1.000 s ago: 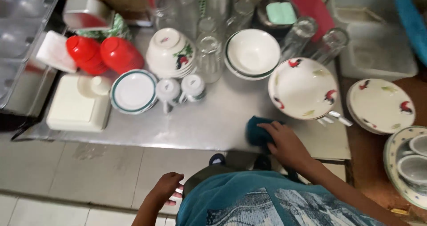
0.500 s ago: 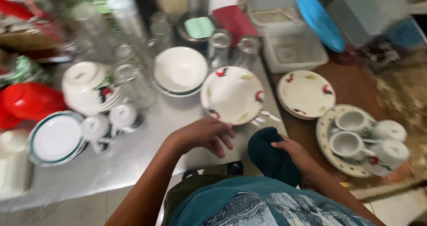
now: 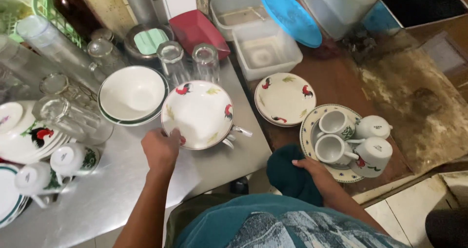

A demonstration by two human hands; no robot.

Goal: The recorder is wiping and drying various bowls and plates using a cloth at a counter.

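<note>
My left hand [image 3: 161, 149] grips the near rim of a white bowl-shaped plate with red rooster prints [image 3: 197, 114] on the steel counter [image 3: 122, 189]. My right hand [image 3: 317, 172] holds a dark teal cloth [image 3: 287, 175] at the counter's front edge, close to a patterned plate [image 3: 312, 131] that carries white cups [image 3: 334, 123]. A flat rooster plate [image 3: 284, 98] lies just behind that one on the brown wooden surface.
A white bowl on a green-rimmed plate [image 3: 131, 93], upturned glasses [image 3: 187, 61], a red container [image 3: 197, 29], clear plastic tubs [image 3: 265, 50] and a blue lid [image 3: 290, 15] stand behind. More cups [image 3: 73, 159] and rooster plates [image 3: 27, 136] crowd the left.
The view swung to the right. My left hand came up from below the counter and took hold of the rooster plate's rim. My right hand carried the cloth rightwards, off the counter's front.
</note>
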